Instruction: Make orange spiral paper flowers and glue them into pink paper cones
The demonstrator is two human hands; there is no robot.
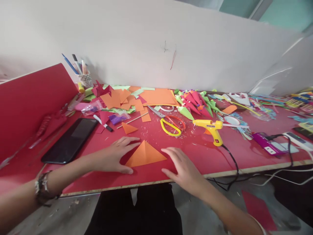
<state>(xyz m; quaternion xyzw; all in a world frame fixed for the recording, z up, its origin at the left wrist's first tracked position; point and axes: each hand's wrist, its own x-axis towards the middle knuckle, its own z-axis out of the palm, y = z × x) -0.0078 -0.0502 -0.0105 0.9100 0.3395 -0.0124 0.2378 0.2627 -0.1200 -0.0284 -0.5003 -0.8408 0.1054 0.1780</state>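
Observation:
A folded orange paper triangle (146,154) lies on the red table (156,178) between my hands, its point facing away from me and a crease down its middle. My left hand (119,155) rests at its left corner, thumb and fingers apart. At the right corner is my right hand (179,163), fingers spread and curved, with nothing held. A smaller folded orange piece (129,128) sits just beyond my left fingertips. Past the triangle lie scissors (171,129) with yellow and red handles, among tiny paper scraps.
A yellow glue gun (212,129) lies to the right, its cord hanging over the table edge near a purple power adapter (267,143). Paper cones (193,101) and orange squares (119,98) are piled behind. On the left are a black phone (70,140), a marker (102,123) and a pen cup (85,79).

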